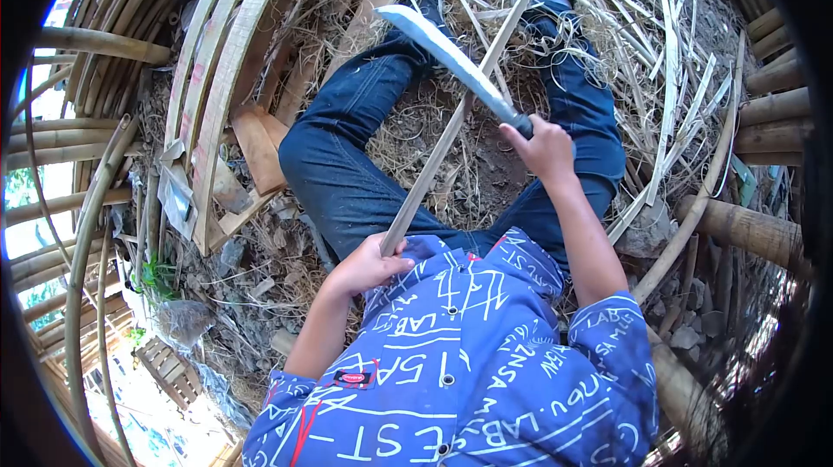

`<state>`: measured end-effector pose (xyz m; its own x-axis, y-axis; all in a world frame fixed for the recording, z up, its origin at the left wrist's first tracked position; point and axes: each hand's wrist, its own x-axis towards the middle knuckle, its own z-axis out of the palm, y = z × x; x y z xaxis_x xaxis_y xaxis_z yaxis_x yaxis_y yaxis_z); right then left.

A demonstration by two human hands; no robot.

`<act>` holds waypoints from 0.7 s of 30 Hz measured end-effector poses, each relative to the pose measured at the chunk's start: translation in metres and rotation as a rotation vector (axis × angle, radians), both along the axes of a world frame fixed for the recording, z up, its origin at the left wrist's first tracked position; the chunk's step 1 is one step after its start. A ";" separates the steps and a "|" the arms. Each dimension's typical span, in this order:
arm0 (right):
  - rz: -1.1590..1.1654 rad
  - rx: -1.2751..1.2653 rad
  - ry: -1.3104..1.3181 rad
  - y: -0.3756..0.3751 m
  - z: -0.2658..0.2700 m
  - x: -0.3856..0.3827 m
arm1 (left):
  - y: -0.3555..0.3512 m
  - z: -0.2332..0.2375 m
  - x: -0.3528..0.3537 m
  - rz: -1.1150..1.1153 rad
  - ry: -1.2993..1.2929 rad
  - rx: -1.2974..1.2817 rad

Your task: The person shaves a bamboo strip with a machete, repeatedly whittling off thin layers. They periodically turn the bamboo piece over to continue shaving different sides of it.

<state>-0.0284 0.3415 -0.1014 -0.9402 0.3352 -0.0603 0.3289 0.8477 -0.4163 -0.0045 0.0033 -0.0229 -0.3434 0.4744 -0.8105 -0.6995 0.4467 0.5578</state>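
Observation:
A long, narrow bamboo strip (pixel 431 163) slants from my lap up between my legs, past the top of the view. My left hand (pixel 375 264) is closed around its lower end, close to my shirt. In my right hand (pixel 545 148), above my right thigh, is the dark handle of a large knife (pixel 451 56). The knife's long, curved blade points up and to the left and crosses the strip, at or just over it; whether they touch I cannot tell.
Wooden slats (pixel 223 76) stand at the upper left. Thin shavings and split strips (pixel 672 76) litter the ground around my feet and to the right. Thick bamboo poles (pixel 751 228) jut in at the right, and a bamboo frame (pixel 87 207) rises at the left.

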 end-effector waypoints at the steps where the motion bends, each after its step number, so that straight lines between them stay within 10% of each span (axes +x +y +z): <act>1: 0.020 -0.094 -0.062 -0.001 -0.002 0.004 | 0.001 -0.004 0.000 -0.001 -0.002 0.005; 10: 0.014 -0.262 -0.134 0.003 -0.003 -0.007 | -0.004 -0.003 0.000 -0.051 0.166 0.073; 21: 0.032 0.151 0.149 -0.001 -0.015 -0.003 | -0.004 -0.004 0.002 0.091 -0.200 0.090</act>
